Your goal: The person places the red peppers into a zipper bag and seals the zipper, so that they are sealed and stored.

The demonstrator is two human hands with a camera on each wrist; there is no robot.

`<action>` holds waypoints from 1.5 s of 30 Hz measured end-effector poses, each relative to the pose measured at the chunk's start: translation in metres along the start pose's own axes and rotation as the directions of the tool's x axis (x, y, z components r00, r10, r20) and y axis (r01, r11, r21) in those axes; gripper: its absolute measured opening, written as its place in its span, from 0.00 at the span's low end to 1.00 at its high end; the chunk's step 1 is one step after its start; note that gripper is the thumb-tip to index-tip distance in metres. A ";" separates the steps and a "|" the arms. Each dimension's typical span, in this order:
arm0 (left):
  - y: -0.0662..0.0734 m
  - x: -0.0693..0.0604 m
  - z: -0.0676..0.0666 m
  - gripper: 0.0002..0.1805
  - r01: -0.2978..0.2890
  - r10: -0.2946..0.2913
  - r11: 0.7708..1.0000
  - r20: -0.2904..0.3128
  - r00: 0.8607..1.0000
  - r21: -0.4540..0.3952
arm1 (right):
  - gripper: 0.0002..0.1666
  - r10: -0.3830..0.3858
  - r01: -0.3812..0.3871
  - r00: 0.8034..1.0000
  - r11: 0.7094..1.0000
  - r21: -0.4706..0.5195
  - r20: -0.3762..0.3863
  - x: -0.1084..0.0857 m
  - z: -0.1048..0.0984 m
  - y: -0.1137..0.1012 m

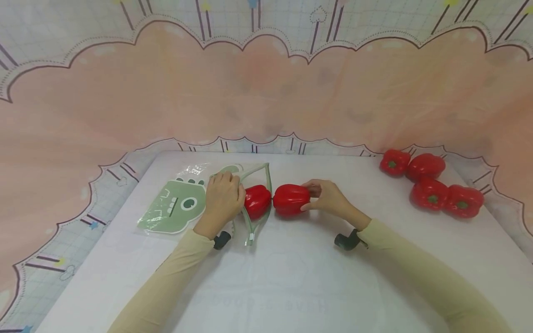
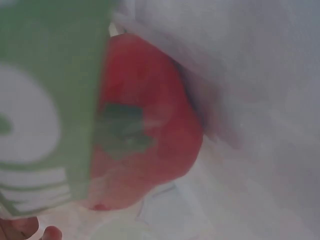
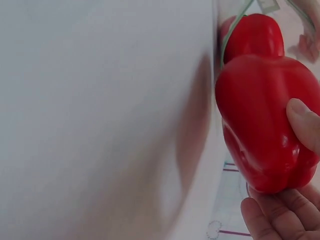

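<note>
A clear zip bag printed with a green one-eyed monster lies on the table, its green-edged mouth spread open toward the right. My left hand grips the upper layer of the bag near that mouth. Inside the opening lies a red bell pepper; through the bag's film its green stem end shows in the left wrist view. Just outside the mouth, my right hand holds a second red bell pepper between thumb and fingers. In the right wrist view this pepper appears right up against the first.
Several more red bell peppers lie grouped at the back right of the white table. A patterned cloth hangs behind the table. Dark wrist-camera mounts sit below both wrists.
</note>
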State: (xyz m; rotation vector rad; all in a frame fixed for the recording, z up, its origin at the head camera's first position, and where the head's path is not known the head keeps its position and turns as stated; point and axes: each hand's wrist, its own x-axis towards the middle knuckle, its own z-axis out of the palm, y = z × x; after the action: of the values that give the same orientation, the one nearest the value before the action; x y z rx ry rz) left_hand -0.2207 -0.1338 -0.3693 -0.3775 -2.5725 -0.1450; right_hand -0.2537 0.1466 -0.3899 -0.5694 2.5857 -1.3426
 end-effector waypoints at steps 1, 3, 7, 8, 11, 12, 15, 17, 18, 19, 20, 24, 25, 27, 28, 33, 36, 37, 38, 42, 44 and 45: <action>0.000 0.000 0.000 0.14 -0.003 0.003 1.000 -0.005 1.000 -0.001 | 0.33 -0.004 0.004 1.000 1.000 0.008 -0.002 0.000 0.001 -0.001; 0.000 0.000 0.001 0.14 -0.009 0.009 1.000 -0.011 1.000 0.000 | 0.33 -0.010 0.010 1.000 1.000 0.018 -0.007 0.002 0.004 -0.002; 0.000 0.000 0.002 0.14 -0.015 0.015 1.000 -0.023 1.000 -0.007 | 0.32 -0.030 0.030 0.999 0.999 0.033 -0.013 0.005 0.010 -0.006; 0.000 0.000 0.002 0.14 -0.017 0.016 1.000 -0.027 0.999 -0.009 | 0.32 -0.037 0.037 0.999 0.999 0.031 -0.016 0.006 0.012 -0.007; 0.000 0.000 0.002 0.13 -0.018 0.017 1.000 -0.033 0.999 -0.006 | 0.32 -0.050 0.051 0.999 0.998 0.048 -0.018 0.010 0.017 -0.010; 0.000 0.000 0.002 0.13 -0.018 0.018 1.000 -0.034 0.999 -0.006 | 0.32 -0.055 0.056 0.998 0.997 0.052 -0.018 0.012 0.018 -0.011; 0.000 0.001 0.002 0.14 -0.018 0.018 1.000 -0.032 0.999 -0.002 | 0.32 -0.069 0.071 0.997 0.995 0.065 -0.020 0.017 0.023 -0.015; 0.000 0.001 0.002 0.14 -0.018 0.018 1.000 -0.029 0.999 -0.001 | 0.32 -0.076 0.078 0.997 0.995 0.065 -0.024 0.021 0.026 -0.018; 0.000 0.001 0.002 0.14 -0.018 0.018 1.000 -0.028 0.999 -0.001 | 0.32 -0.078 0.079 0.997 0.995 0.063 -0.026 0.022 0.027 -0.019; 0.000 0.001 0.002 0.14 -0.018 0.018 1.000 -0.026 0.999 0.000 | 0.32 -0.078 0.080 0.996 0.995 0.062 -0.030 0.024 0.029 -0.020; 0.000 0.001 0.002 0.14 -0.019 0.019 1.000 -0.027 0.999 -0.001 | 0.32 -0.074 0.076 0.997 0.995 0.061 -0.033 0.026 0.030 -0.021; 0.001 0.002 0.002 0.14 -0.016 0.016 1.000 -0.028 0.999 -0.001 | 0.32 -0.068 0.071 0.997 0.995 0.071 -0.042 0.034 0.035 -0.026; 0.001 0.002 0.002 0.14 -0.015 0.015 1.000 -0.028 1.000 -0.002 | 0.32 -0.070 0.073 0.997 0.995 0.074 -0.042 0.036 0.036 -0.028; 0.001 0.003 0.001 0.14 -0.011 0.011 1.000 -0.024 1.000 -0.002 | 0.32 -0.075 0.078 0.996 0.994 0.078 -0.040 0.039 0.038 -0.030; 0.001 0.003 0.001 0.14 -0.008 0.008 1.000 -0.021 1.000 -0.005 | 0.31 -0.074 0.077 0.996 0.994 0.079 -0.040 0.041 0.039 -0.031; 0.000 0.003 0.000 0.15 0.000 0.000 1.000 -0.017 1.000 -0.012 | 0.31 -0.076 0.078 0.997 0.995 0.069 -0.031 0.045 0.040 -0.035; 0.000 0.004 0.000 0.15 0.001 -0.002 1.000 -0.018 1.000 -0.012 | 0.31 -0.081 0.081 0.997 0.994 0.071 -0.014 0.046 0.038 -0.037; 0.000 0.004 0.000 0.15 0.002 -0.002 1.000 -0.019 1.000 -0.011 | 0.31 -0.083 0.083 0.997 0.994 0.073 -0.006 0.046 0.037 -0.037; 0.000 0.004 0.000 0.15 0.002 -0.002 1.000 -0.018 1.000 -0.011 | 0.30 -0.085 0.084 0.996 0.994 0.073 0.002 0.046 0.036 -0.037; 0.000 0.004 -0.002 0.15 0.007 -0.007 1.000 -0.005 1.000 -0.008 | 0.29 -0.082 0.079 0.996 0.994 0.071 0.041 0.045 0.031 -0.038; 0.000 0.004 -0.003 0.15 0.011 -0.011 1.000 0.000 1.000 -0.008 | 0.29 -0.073 0.069 0.995 0.996 0.065 0.062 0.044 0.029 -0.039; 0.000 0.004 -0.004 0.15 0.013 -0.012 1.000 0.003 1.000 -0.006 | 0.28 -0.070 0.065 0.995 0.996 0.064 0.071 0.044 0.028 -0.039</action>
State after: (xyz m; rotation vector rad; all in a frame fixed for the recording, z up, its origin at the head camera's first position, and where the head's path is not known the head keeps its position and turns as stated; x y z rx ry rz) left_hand -0.2218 -0.1331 -0.3644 -0.3644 -2.5785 -0.1573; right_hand -0.2746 0.0875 -0.3734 -0.6880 2.4790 -1.3897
